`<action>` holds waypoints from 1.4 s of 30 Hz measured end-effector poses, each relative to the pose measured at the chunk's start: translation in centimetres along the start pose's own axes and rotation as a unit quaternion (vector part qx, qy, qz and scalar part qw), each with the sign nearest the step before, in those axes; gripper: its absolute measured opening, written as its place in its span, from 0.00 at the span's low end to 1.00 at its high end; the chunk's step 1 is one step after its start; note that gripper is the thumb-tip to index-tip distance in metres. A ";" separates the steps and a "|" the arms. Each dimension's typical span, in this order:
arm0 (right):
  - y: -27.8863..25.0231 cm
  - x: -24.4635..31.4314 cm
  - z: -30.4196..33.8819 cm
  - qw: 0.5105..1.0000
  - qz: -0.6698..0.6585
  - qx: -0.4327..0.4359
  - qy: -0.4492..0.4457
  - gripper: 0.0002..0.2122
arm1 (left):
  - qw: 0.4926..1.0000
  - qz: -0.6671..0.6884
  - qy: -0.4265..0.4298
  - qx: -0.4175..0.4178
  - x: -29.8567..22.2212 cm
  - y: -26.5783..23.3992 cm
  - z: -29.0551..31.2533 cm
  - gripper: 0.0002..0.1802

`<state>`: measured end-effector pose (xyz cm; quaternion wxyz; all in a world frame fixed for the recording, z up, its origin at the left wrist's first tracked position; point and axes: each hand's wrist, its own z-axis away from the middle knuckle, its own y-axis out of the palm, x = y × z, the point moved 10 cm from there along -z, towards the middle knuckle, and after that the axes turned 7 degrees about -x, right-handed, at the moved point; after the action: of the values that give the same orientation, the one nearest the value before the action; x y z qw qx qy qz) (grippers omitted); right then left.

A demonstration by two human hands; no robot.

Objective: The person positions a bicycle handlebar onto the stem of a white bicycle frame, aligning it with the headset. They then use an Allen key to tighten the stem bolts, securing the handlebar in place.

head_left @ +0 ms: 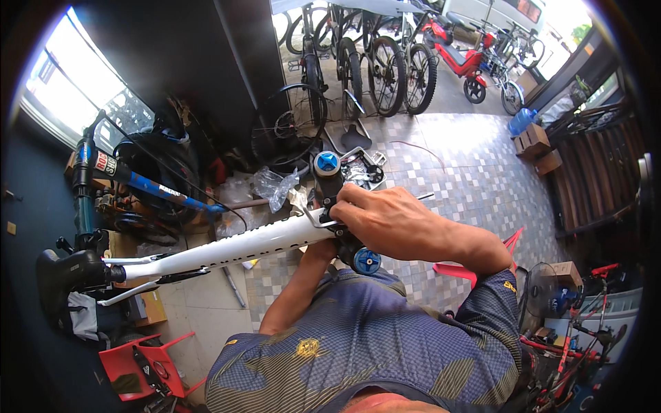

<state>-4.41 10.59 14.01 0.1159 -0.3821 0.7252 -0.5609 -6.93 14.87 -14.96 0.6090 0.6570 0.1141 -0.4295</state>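
Observation:
A white bicycle frame stretches across in front of me, its black saddle at the far left. At its right end is a black fork crown with two blue round caps, an upper cap and a lower cap. My right hand is closed, fingers curled at the black part between the caps; what they grip is hidden. A bent silver rod lies beside these fingers, and a thin metal rod shows beyond the hand. My left hand reaches under the frame, fingers mostly hidden.
A blue bar with a clamp stands left. Clear plastic bags and a spoked wheel lie beyond the frame. Several bicycles and a red scooter stand at the back. Red stools are at lower left and right.

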 end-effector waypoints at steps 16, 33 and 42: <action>0.1 -1.2 -0.3 0.996 -0.001 0.062 0.069 0.11 | 0.957 0.239 -0.163 -0.007 0.3 1.6 0.7 0.38; -0.3 -1.2 -1.4 0.995 -0.040 0.069 0.062 0.10 | 0.969 0.200 -0.129 -0.066 -0.6 1.7 0.8 0.41; 0.3 -1.3 -1.4 0.992 -0.025 0.103 0.070 0.10 | 0.967 0.192 -0.151 -0.070 0.8 0.6 0.4 0.40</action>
<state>-4.50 12.49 13.84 0.0892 -0.3460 0.6603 -0.6605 -6.20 14.07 -15.12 0.7347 0.5496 -0.0778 -0.3900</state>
